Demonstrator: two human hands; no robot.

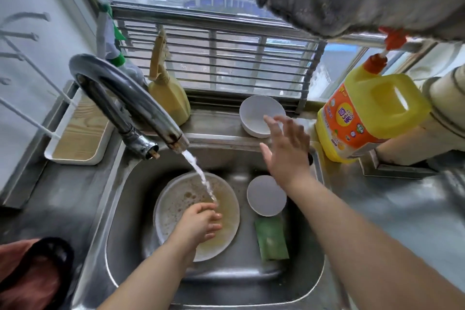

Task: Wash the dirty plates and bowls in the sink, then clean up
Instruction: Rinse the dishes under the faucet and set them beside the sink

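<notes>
Rinsing step. My left hand (pixel 201 221) rests flat, fingers relaxed, on the dirty plate (pixel 176 199) in the sink (pixel 120 209), tap (pixel 130 103) running onto it. My right hand (pixel 286 148) is spread and holds nothing, near the bowl (pixel 254 111) on the ledge. Second bowl (pixel 266 195) and sponge (pixel 271 239) sit beside the plate. Next, I think: grab sponge, scrub.

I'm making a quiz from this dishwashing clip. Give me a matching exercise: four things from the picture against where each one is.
Things:
1. dirty plate
2. upright white bowl
3. green sponge
4. yellow detergent jug

Places:
A. counter right of the sink
B. sink floor, right of the plate
C. under the running water
D. ledge behind the sink

Pairs: 1-C, 2-D, 3-B, 4-A
</notes>
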